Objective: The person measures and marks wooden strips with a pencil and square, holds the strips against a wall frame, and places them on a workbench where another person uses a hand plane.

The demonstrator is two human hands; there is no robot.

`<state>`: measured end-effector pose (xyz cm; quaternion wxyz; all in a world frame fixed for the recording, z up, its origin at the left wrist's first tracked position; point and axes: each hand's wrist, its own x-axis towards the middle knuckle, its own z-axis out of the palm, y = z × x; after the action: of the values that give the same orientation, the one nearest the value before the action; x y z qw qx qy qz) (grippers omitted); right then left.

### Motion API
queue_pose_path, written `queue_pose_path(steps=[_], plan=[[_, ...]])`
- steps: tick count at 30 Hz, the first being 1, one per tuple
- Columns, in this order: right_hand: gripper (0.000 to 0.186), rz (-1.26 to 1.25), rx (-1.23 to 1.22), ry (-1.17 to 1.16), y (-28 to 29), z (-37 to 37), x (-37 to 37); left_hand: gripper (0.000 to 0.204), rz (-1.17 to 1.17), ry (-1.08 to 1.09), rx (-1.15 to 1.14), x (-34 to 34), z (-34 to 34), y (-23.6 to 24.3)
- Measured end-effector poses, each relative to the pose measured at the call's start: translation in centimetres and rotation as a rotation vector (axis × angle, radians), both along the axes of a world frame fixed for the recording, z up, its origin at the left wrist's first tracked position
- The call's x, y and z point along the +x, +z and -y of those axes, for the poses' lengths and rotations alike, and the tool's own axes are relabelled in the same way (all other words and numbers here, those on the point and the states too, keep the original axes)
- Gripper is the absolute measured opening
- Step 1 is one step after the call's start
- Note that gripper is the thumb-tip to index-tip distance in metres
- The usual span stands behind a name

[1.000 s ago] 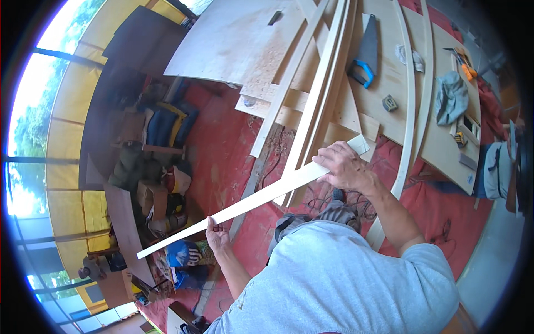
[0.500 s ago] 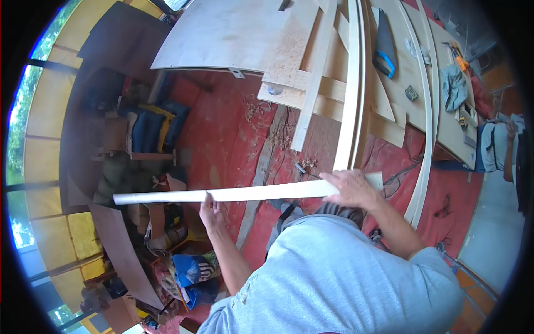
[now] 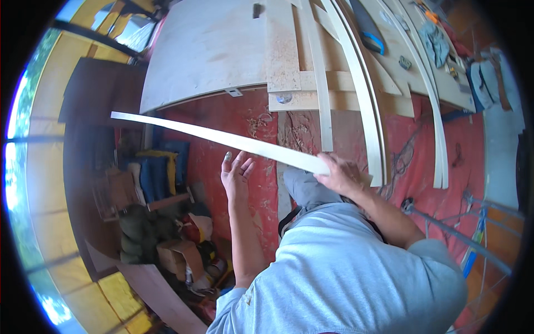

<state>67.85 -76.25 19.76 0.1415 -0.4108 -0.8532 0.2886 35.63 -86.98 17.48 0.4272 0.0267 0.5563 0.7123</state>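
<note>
A long, pale wooden strip [image 3: 222,137] stretches across in front of me, its far end up at the left and its near end by my body. My right hand [image 3: 340,175] is wrapped round the strip close to its near end. Just below the strip's middle is my left hand [image 3: 237,170], palm up with fingers spread; the fingertips lie near its lower edge, and whether they touch it is unclear. More long strips [image 3: 361,94] hang over the workbench edge ahead, right of a shorter flat strip [image 3: 321,89].
A large pale board [image 3: 206,50] covers the left of the workbench. A handsaw [image 3: 368,28], a tape measure [image 3: 405,62] and a grey cloth [image 3: 434,43] lie to the right. Red sheeting [image 3: 206,131] with shavings covers the floor. Cushions [image 3: 158,167] and boxes crowd the left; a metal rail [image 3: 461,236] stands right.
The strip's left end has swung up and away toward the bench. My left hand has loosened its pinch, its fingers now spread. My view has turned somewhat.
</note>
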Motion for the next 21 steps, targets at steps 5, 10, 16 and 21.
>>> queue_pose_path(steps=[5, 10, 16, 21], plan=[[0.042, -0.068, -0.120, -0.106, -4.5, -3.3, -7.9, 0.053, -0.343, -0.341, -0.179, -4.7, -2.5, 1.2], [0.034, -0.205, -0.221, -0.156, -9.8, -5.7, -17.8, 0.053, -0.685, -0.640, -0.388, -13.7, -2.2, 0.3], [0.038, -0.068, -0.254, -0.231, -10.8, -8.9, -28.0, 0.081, -1.714, -1.114, -0.301, -17.5, -12.2, 0.9], [0.035, -0.012, -0.189, -0.264, -12.8, -8.7, -34.6, 0.086, -1.937, -1.420, -0.041, -19.9, -18.7, -4.6]])
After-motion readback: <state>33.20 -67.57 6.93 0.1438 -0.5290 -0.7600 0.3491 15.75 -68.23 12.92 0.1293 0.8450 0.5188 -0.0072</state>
